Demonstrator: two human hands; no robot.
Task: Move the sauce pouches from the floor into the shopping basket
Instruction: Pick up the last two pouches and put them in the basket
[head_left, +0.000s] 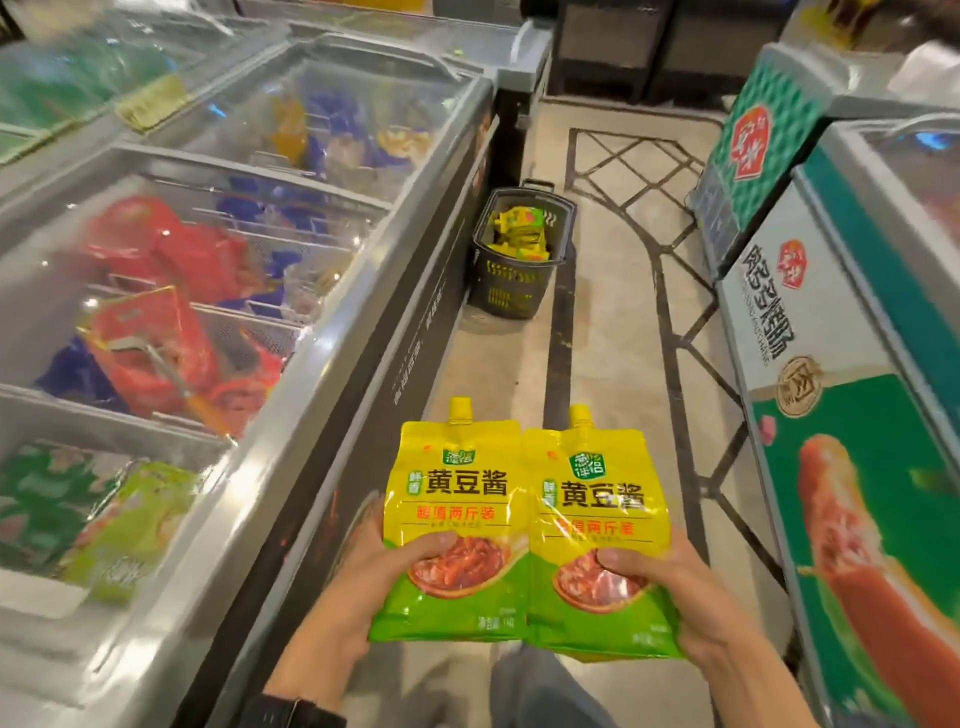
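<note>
I hold two yellow-and-green sauce pouches with spouts side by side in front of me. My left hand (387, 571) grips the lower edge of the left pouch (454, 499), thumb on its front. My right hand (675, 587) grips the lower edge of the right pouch (597, 514) the same way. Farther up the aisle a dark shopping basket (506, 288) stands on the floor beside the freezer, and several matching yellow pouches (522, 228) lie inside it.
A long glass-topped chest freezer (249, 291) runs along the left of the aisle. Printed freezer cabinets (841, 415) line the right. The tiled floor (618, 322) between them runs from me to the basket.
</note>
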